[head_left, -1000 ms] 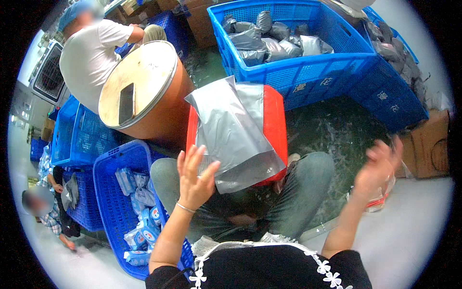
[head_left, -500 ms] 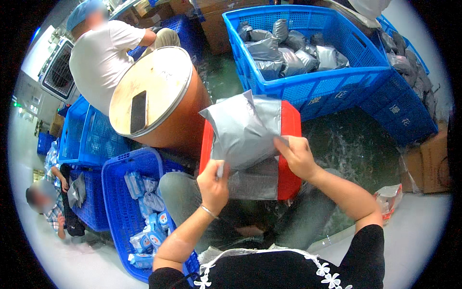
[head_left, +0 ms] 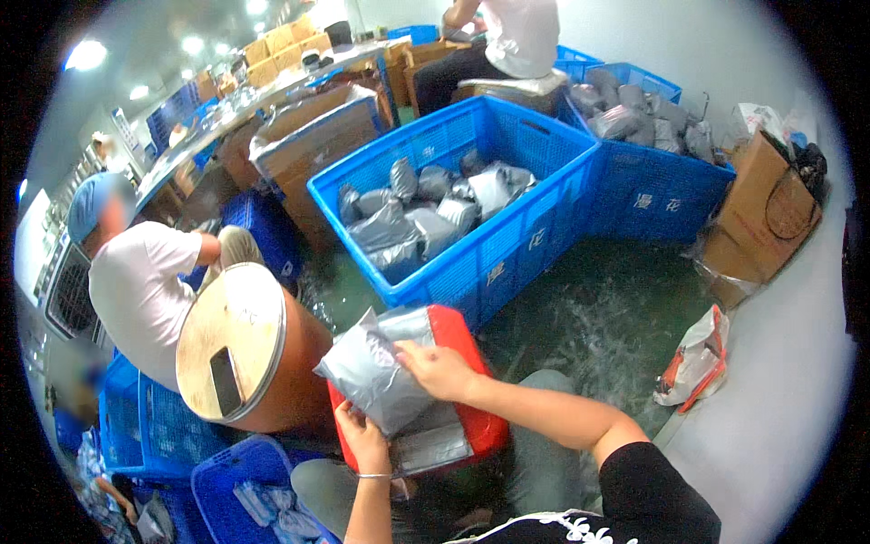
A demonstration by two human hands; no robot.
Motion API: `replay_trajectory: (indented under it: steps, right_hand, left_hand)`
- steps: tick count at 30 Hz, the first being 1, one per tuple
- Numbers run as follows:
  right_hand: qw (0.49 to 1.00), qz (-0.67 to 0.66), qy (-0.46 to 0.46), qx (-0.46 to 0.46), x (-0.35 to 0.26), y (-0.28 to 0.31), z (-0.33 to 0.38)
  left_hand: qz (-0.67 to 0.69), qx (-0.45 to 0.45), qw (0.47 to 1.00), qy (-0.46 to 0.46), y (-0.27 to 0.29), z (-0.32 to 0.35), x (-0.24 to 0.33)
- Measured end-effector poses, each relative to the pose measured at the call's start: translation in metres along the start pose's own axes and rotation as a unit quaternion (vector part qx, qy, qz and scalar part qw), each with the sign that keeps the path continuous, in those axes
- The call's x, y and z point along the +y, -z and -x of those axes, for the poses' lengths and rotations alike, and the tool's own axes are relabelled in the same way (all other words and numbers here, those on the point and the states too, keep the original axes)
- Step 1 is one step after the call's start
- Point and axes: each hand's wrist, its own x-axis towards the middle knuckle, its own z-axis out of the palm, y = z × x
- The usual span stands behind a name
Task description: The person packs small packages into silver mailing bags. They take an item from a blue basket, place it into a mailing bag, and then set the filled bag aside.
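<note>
A silvery-grey mailing bag (head_left: 373,379), with a pointed upper corner and a bulging middle, is tilted up between my hands. My left hand (head_left: 364,442) is closed on its lower edge, a bracelet on the wrist. My right hand (head_left: 437,368) is closed at its right edge, fingers bent against the plastic. Beneath lies a red, round-cornered top (head_left: 489,424) between my knees, with flat grey bags (head_left: 437,446) spread over it. What is inside the held bag is hidden.
Just beyond stands a big blue crate (head_left: 535,243) of filled grey bags. At left are a drum (head_left: 281,349) with a phone (head_left: 226,381) on its lid, a seated person (head_left: 140,281), and a dark blue basket (head_left: 213,490). A cardboard box (head_left: 761,213) leans at right.
My view has swung up and rightward, showing more of the room. My right hand has shifted from the bag's lower right corner to higher on its side; the bag has turned.
</note>
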Motion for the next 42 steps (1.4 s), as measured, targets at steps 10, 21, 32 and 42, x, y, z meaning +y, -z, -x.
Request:
replay_trajectory:
  steps: [10,21,32,42]
  right_hand:
    - [0.893,-0.442,-0.073,0.032,-0.037,0.021,0.039]
    - [0.717,0.213,0.197,0.633,-0.053,0.22,0.034]
    - [0.988,0.098,0.04,-0.108,-0.109,0.074,0.024]
    - [0.894,0.435,0.047,-0.097,-0.015,-0.051,0.033]
  left_hand:
    - [0.081,-0.014,0.996,0.029,-0.005,0.015,0.02]
    - [-0.411,-0.121,0.853,-0.298,-0.005,0.041,0.052]
    - [-0.479,-0.086,0.859,-0.159,0.027,0.051,0.04]
    - [-0.084,0.086,0.976,-0.185,0.163,0.037,0.051]
